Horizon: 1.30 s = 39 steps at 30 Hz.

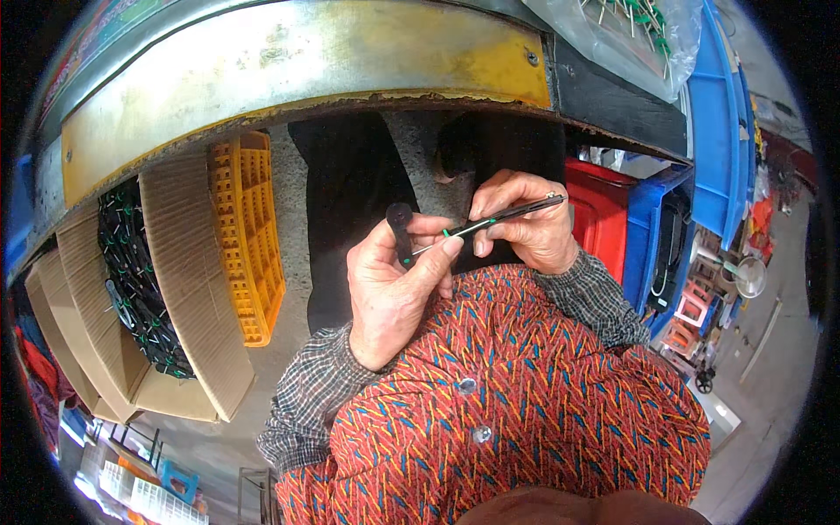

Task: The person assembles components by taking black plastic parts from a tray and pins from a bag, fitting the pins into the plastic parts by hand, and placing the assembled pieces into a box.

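Note:
My left hand [394,293] is closed around a short black cylindrical part [402,229], thumb and forefinger pinching it near its base. My right hand [525,223] grips a thin dark rod [512,214] with a green band; the rod slants down left and its tip meets my left fingertips beside the black part. Both hands are held close together above my lap, over a red patterned garment [525,394] with checked cuffs.
A worn yellow-edged metal table rim [289,79] arcs above the hands. To the left stand a cardboard box [188,289] of black parts with green ties and an orange plastic crate [249,236]. Red [599,210] and blue [713,131] crates are on the right, a clear bag [630,35] above.

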{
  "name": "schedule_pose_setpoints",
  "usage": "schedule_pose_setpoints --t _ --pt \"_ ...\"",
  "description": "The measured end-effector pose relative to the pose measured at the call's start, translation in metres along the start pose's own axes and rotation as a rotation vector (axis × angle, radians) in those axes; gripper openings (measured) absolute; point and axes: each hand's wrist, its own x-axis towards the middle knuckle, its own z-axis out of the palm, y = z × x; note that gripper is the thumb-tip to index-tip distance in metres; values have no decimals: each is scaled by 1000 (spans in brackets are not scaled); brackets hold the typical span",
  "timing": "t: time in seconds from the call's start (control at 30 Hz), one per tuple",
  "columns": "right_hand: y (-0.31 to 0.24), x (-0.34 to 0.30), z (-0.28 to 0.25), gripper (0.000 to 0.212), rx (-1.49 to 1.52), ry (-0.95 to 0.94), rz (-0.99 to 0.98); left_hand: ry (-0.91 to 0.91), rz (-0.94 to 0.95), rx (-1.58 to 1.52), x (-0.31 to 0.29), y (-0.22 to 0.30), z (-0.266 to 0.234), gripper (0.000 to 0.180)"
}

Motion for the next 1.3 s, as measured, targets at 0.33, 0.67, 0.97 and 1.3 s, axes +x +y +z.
schedule_pose_setpoints --t 0.33,0.67,0.97,1.3 --pt "1 0 -2 18 -73 5 -13 17 74 83 -2 -2 0 20" --pt "-6 -2 3 14 -63 44 149 8 610 638 6 -6 -6 22" --pt "-10 -3 6 13 -6 33 287 -68 761 777 6 -3 -12 26" --pt "-16 -5 12 14 -84 29 288 -18 619 656 0 -4 -11 22"
